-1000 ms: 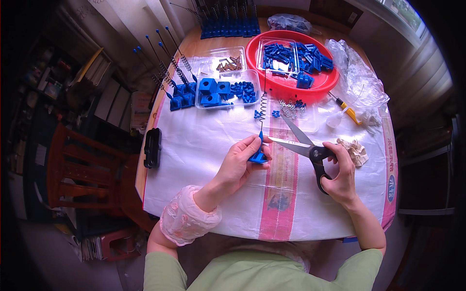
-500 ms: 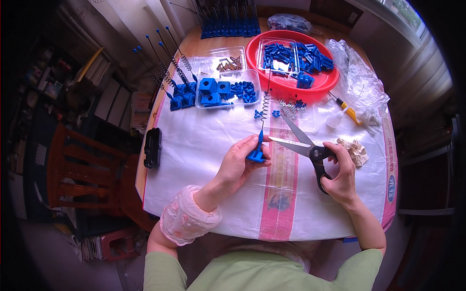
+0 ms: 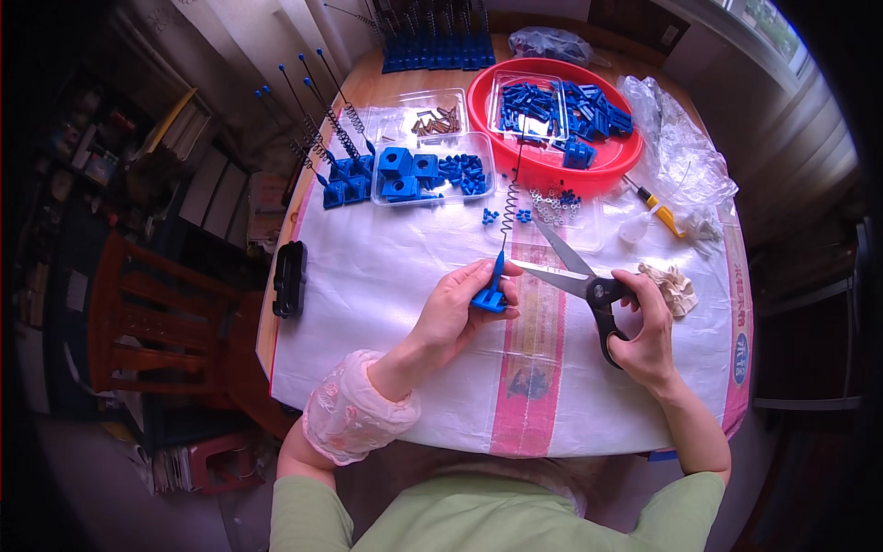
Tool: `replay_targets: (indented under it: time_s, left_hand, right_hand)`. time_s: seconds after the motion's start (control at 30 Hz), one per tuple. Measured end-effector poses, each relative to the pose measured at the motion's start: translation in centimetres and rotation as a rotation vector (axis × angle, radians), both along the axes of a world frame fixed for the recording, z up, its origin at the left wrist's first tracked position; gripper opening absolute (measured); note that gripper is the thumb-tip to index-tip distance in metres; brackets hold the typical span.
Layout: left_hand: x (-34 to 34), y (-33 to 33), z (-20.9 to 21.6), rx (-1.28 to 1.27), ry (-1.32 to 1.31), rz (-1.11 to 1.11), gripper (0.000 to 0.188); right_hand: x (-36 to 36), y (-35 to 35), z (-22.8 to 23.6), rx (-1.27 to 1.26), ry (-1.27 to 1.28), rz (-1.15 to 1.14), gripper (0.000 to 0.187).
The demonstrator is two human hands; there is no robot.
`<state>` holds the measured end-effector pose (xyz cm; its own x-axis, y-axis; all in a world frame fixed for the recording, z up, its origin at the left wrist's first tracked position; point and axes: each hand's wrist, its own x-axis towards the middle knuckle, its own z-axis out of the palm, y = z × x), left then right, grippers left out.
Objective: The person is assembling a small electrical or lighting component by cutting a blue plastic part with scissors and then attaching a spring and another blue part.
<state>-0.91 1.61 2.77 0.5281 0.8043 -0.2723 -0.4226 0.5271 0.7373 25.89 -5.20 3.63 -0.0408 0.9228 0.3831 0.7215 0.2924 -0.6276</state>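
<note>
Between the fingertips of my left hand is a small blue plastic part with a pointed stem. A dark spring wire rises from the stem's tip and leans slightly right. My right hand has its fingers through the black handles of a pair of scissors. The scissors' blades stand apart, pointing toward the far left. The lower blade's tip is close to the blue part's stem; whether they touch I cannot tell.
A red basin of blue parts stands at the back. Left of it are a clear box of blue blocks and finished spring pieces. A yellow-handled tool, crumpled paper and plastic bags lie right; a black case left.
My left hand has tilted the blue part, so the spring wire's top now leans further right. The right hand and the scissors look almost unmoved.
</note>
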Motion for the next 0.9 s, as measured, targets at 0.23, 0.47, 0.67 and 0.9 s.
replay_targets:
  time_s: [0.23, 0.47, 0.67, 0.9]
  left_hand:
    - [0.30, -0.09, 0.19, -0.012, 0.022, 0.025, 0.029]
    - [0.01, 0.04, 0.06, -0.005, -0.003, -0.009, 0.027]
    - [0.49, -0.28, 0.63, -0.036, -0.067, 0.036, 0.019]
    - [-0.07, 0.16, -0.04, 0.040, 0.021, 0.006, 0.018]
  right_hand:
    - [0.10, -0.02, -0.03, 0.005, 0.000, -0.008, 0.062]
    - [0.04, 0.01, -0.06, 0.005, 0.015, -0.008, 0.063]
    - [0.02, -0.01, 0.04, -0.001, 0.007, -0.005, 0.063]
    - [0.00, -0.01, 0.09, -0.008, 0.002, -0.010, 0.062]
